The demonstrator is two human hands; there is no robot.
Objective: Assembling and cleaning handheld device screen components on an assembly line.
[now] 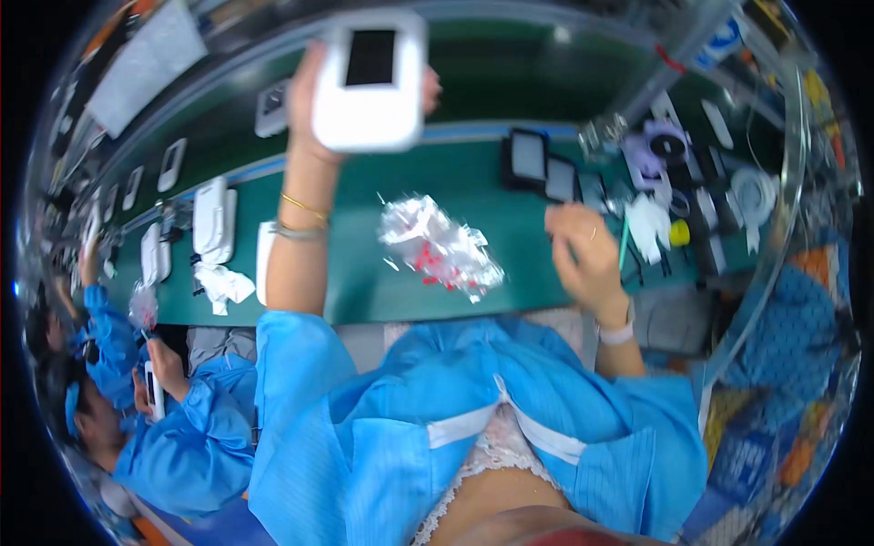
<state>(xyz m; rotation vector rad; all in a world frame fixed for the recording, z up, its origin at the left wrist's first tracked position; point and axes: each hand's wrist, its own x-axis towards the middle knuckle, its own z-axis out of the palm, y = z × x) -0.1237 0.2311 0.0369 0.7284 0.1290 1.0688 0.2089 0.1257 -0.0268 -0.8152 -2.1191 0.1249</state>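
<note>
My left hand (309, 96) is raised and grips a white rounded device with a dark screen (369, 80), held up above the green work surface (364, 273). My right hand (587, 255) rests on the green surface with its fingers curled, holding nothing that I can see. A crumpled clear plastic bag with small red pieces (442, 246) lies between the two hands. Two dark framed screens (542, 168) lie just beyond my right hand.
White devices (211, 218) and a white cloth (223, 284) lie at the left. Tape rolls, a yellow cap (679, 233) and small tools crowd the right. A person in a blue coat (182, 428) sits at my left, holding a white device.
</note>
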